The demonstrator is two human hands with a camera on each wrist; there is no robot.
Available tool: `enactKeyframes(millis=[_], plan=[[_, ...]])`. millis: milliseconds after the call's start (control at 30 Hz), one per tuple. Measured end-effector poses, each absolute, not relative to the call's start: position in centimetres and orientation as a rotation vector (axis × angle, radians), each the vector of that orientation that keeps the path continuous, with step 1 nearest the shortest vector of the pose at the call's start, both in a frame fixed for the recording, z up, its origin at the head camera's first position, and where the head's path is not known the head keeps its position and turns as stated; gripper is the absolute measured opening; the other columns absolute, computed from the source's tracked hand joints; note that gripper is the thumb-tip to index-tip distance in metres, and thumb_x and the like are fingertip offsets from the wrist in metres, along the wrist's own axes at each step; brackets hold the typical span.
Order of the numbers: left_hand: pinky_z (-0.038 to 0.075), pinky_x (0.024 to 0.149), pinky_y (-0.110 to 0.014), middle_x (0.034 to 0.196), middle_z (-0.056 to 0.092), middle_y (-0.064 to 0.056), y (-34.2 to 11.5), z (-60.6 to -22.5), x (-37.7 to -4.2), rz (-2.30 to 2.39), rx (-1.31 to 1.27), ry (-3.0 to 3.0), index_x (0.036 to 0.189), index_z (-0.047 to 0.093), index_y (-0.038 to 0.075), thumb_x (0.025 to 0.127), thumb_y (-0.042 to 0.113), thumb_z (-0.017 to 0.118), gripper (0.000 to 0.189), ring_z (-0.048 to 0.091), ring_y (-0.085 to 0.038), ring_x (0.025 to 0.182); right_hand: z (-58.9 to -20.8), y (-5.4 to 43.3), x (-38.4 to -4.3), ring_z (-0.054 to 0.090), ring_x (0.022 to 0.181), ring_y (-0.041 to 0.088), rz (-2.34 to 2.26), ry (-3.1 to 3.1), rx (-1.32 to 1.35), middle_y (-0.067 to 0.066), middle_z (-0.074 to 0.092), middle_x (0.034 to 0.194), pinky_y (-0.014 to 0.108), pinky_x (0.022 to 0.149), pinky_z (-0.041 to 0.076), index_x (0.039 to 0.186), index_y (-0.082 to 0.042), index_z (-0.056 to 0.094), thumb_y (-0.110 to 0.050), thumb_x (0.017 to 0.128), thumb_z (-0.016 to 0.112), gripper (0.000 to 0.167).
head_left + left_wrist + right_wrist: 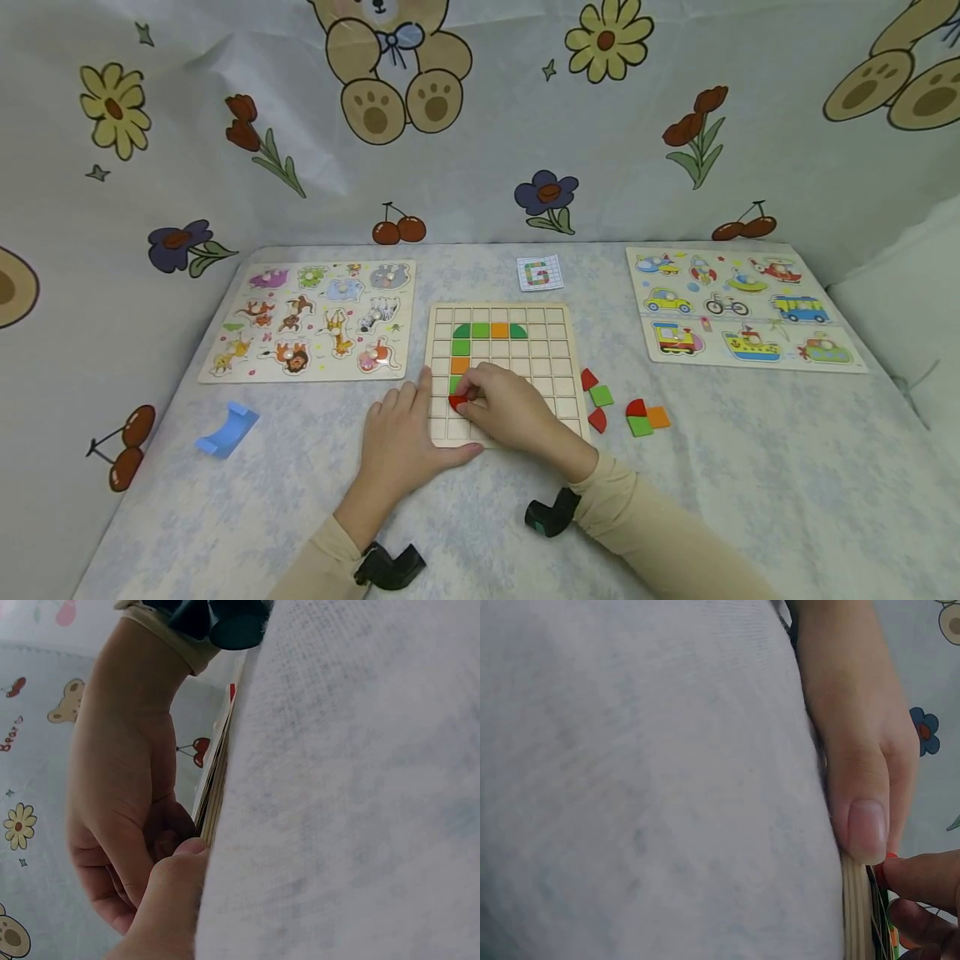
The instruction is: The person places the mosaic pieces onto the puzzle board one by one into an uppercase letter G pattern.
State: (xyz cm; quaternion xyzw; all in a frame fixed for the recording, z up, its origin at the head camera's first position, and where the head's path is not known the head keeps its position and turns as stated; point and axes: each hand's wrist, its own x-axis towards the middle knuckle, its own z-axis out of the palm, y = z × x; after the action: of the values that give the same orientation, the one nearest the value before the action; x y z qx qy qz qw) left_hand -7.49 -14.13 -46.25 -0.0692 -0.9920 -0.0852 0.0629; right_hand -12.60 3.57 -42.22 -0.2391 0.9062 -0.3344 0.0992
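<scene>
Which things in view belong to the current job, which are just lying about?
In the job, by the look of it:
grid board, left hand at its edge
red piece in the right hand
green and orange pieces on the board
loose coloured pieces beside it
pattern card, probably the reference

Apparently just lying about:
animal puzzle
vehicle puzzle
blue curved piece

Even, diffuse light in the head view, faint soft shadows, dimmer, greyer wrist views

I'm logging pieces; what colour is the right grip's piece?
The piece is red, clearest in the head view.
</scene>
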Motion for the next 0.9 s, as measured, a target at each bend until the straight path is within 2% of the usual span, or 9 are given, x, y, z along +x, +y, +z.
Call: enactKeyframes(millis=[267, 400, 633, 900], plan=[[0.041, 0.073, -0.035, 0.109, 0.058, -0.006, -14.2, -46.3, -7.5, -0.244, -0.205, -2.989, 0.154, 0.033, 0.006, 0.06, 0.098, 0.048, 0.133, 0.049, -0.021, 0.089, -42.5, 3.6, -12.4, 0.057, 0.075, 0.004, -0.948, 2.75, -0.76, -0.011, 0.063, 0.087, 0.023, 0.066, 0.047, 0.09, -0.021, 0.074, -0.029, 0.091, 0.073, 0.008], [0.041, 0.073, -0.034, 0.108, 0.057, -0.006, -14.2, -46.4, -7.5, -0.243, -0.212, -2.981, 0.154, 0.033, 0.005, 0.061, 0.098, 0.048, 0.133, 0.048, -0.021, 0.087, -42.7, 3.9, -12.3, 0.057, 0.074, 0.002, -0.947, 2.768, -0.788, -0.013, 0.065, 0.088, 0.022, 0.065, 0.045, 0.093, -0.022, 0.078, -0.033, 0.091, 0.072, 0.012], [0.041, 0.073, -0.034, 0.109, 0.057, -0.005, -14.1, -46.4, -7.5, -0.25, -0.209, -2.984, 0.155, 0.033, 0.006, 0.06, 0.098, 0.048, 0.133, 0.047, -0.02, 0.087, -42.9, 4.4, -12.2, 0.053, 0.067, 0.0, -0.974, 2.784, -0.824, -0.014, 0.063, 0.083, 0.019, 0.058, 0.043, 0.093, -0.022, 0.082, -0.029, 0.088, 0.075, 0.011], [0.041, 0.072, -0.033, 0.107, 0.057, -0.005, -14.1, -46.5, -7.5, -0.248, -0.211, -2.98, 0.154, 0.034, 0.006, 0.061, 0.098, 0.046, 0.132, 0.047, -0.02, 0.086, -42.8, 4.7, -12.1, 0.054, 0.068, 0.001, -0.95, 2.789, -0.862, -0.014, 0.062, 0.082, 0.019, 0.058, 0.043, 0.092, -0.021, 0.082, -0.027, 0.087, 0.077, 0.009]])
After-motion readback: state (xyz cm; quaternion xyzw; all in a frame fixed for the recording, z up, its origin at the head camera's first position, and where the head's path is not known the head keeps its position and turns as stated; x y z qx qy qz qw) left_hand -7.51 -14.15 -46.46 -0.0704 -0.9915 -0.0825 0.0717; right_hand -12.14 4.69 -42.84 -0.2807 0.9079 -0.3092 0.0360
